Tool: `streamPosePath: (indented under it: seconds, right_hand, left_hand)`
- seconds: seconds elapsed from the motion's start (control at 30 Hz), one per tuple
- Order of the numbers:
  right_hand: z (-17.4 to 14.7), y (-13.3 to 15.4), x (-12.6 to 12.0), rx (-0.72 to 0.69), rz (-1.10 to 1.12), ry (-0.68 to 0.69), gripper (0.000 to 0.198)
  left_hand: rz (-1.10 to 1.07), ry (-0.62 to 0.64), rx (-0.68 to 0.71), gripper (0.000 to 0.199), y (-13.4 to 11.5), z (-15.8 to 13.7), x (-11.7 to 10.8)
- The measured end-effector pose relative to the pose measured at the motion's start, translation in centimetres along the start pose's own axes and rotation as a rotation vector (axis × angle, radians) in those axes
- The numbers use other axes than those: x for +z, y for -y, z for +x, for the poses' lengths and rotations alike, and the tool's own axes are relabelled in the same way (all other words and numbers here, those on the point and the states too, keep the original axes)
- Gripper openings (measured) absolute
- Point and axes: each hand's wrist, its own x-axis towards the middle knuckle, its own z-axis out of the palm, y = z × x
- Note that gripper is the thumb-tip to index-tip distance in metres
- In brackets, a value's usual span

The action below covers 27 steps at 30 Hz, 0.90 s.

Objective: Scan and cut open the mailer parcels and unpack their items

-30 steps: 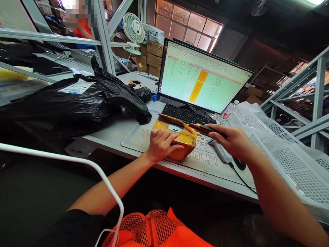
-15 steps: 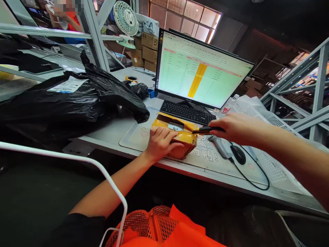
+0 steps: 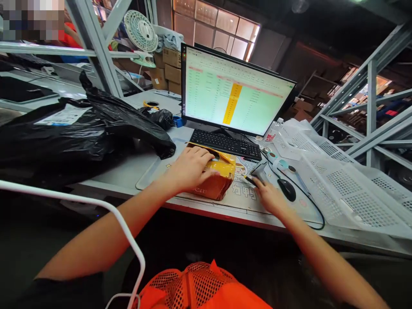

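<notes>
A small cardboard box [image 3: 209,187] with yellow tape stands at the front of the desk, its top slit partly open. Over its top lies my left hand [image 3: 193,167], fingers bent at the opening and thumb along the front edge, gripping it. What is inside is mostly hidden. To the right of the box, my right hand [image 3: 267,193] is closed on a black utility knife [image 3: 251,181], held low over the printed desk mat [image 3: 241,201]. Just beyond the knife is a grey barcode scanner [image 3: 260,171], partly covered by it.
A keyboard [image 3: 225,144] and monitor [image 3: 234,94] stand behind the box. Right of my hand are a black mouse [image 3: 286,189], its cable and white perforated baskets [image 3: 360,189]. A large black plastic bag [image 3: 80,137] fills the left side. Another person [image 3: 72,36] is at far left.
My right hand has drawn the knife away from the box top and down to the mat on the right. My left hand has shifted so its fingers reach the box's opening.
</notes>
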Motion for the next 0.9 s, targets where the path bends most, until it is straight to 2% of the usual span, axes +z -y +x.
streamPosePath:
  seconds: [0.07,0.13,0.2,0.3,0.33,0.37,0.43,0.5,0.57,0.63,0.73,0.9]
  right_hand:
    - [0.3,0.9,2.1,0.006,0.043,-0.015,0.056]
    - [0.8,1.1,2.2,-0.033,0.110,-0.066,0.055]
    - [1.7,1.2,0.1,-0.131,0.294,-0.197,0.052]
    - [4.0,3.0,-5.5,-0.359,0.759,-0.397,0.050]
    - [5.0,4.1,-7.2,-0.440,0.889,-0.394,0.050]
    - [6.0,5.3,-8.7,-0.517,0.968,-0.333,0.051]
    - [7.9,7.6,-10.5,-0.629,1.029,-0.124,0.052]
    - [9.3,9.1,-10.9,-0.662,1.038,0.084,0.058]
    - [10.1,9.5,-10.3,-0.670,1.044,0.192,0.064]
    - [10.4,9.2,-9.5,-0.699,1.044,0.181,0.064]
    - [10.7,8.8,-8.5,-0.722,1.026,0.065,0.058]
    - [11.2,9.3,-7.9,-0.687,1.068,0.006,0.054]
  left_hand:
    - [-0.028,0.146,0.016,0.044,0.6,1.1,-0.8]
    - [-0.032,0.270,0.028,0.045,0.8,2.2,-1.4]
    - [-0.033,0.347,0.024,0.048,0.8,3.2,-2.0]
    - [-0.051,0.432,-0.018,0.048,0.4,4.4,-2.6]
    - [-0.053,0.467,-0.032,0.048,0.3,4.6,-2.7]
    - [-0.059,0.494,-0.040,0.047,0.2,4.7,-2.8]
    - [-0.089,0.525,-0.037,0.047,0.3,4.6,-2.8]
    - [-0.137,0.503,0.002,0.047,0.5,4.2,-2.8]
    - [-0.167,0.461,0.051,0.049,0.7,3.7,-2.8]
    - [-0.155,0.435,0.080,0.050,0.6,3.4,-2.8]
    - [-0.063,0.392,0.078,0.051,-0.3,3.1,-3.0]
    - [0.130,0.167,0.029,0.039,-2.3,1.5,-2.6]
